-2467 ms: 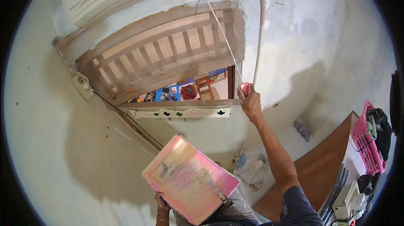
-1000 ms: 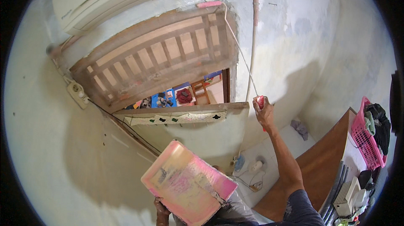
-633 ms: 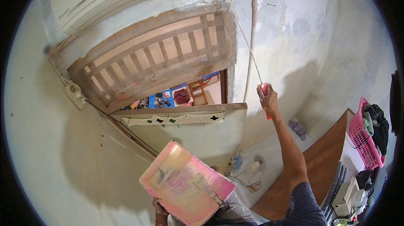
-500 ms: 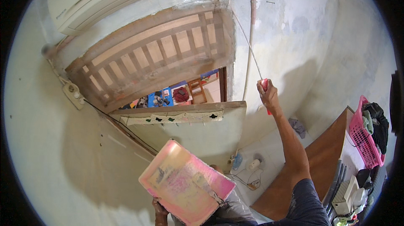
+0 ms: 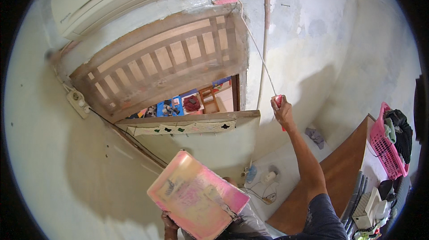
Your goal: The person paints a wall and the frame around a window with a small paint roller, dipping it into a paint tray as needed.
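My right hand (image 5: pixel 282 111), its arm stretched forward, is closed around the red handle of a paint roller (image 5: pixel 258 48). The long thin rod runs up to a pink roller sleeve (image 5: pixel 226 1), which lies against the wall strip just over the top right of the wooden door frame (image 5: pixel 243 61). Low in view, my left hand (image 5: pixel 169 221) grips the left edge of a paint tray (image 5: pixel 196 193). The tray is tilted and smeared with pink and yellowish paint. Most of that hand's fingers are hidden by the tray.
An air conditioner (image 5: pixel 147 5) hangs close above the door. A power strip (image 5: pixel 78 101) with a cable is on the left wall, and a pipe (image 5: pixel 266 34) runs beside the frame. At right, a pink basket (image 5: pixel 386 146) of clothes stands on a brown cabinet (image 5: pixel 333 173).
The roller sleeve has moved down the wall toward the top edge of the door frame. My right hand has lowered with it. The tray and my left hand stay in nearly the same place.
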Available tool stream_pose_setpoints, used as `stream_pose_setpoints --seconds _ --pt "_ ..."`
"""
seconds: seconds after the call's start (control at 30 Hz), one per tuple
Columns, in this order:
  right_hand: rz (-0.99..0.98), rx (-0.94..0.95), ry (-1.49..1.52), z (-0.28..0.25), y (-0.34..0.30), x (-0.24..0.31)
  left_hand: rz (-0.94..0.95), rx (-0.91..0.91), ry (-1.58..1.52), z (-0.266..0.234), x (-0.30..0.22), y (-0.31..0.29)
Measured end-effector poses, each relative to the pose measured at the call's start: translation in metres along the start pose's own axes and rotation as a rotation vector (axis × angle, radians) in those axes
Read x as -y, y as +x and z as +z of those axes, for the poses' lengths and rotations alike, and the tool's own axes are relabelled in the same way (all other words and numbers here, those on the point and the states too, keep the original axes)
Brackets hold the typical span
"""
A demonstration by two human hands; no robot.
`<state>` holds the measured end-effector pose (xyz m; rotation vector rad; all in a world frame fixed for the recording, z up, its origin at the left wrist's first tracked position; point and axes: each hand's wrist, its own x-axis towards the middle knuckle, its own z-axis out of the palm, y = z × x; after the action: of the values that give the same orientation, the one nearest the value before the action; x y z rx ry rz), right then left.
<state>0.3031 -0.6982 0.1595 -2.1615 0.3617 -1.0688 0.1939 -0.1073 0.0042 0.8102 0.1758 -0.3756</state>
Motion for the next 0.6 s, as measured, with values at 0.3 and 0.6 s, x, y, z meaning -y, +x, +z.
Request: stream_pose_setpoints --seconds 0.3,0.6 --pt "0.002 0.016 0.051 -0.001 0.021 0.031 0.061 0.049 0.073 -0.011 0.005 -0.001" --pt "0.102 -0.029 -0.014 -0.015 -0.01 0.009 0.042 0.009 0.045 -0.043 0.005 -0.004"
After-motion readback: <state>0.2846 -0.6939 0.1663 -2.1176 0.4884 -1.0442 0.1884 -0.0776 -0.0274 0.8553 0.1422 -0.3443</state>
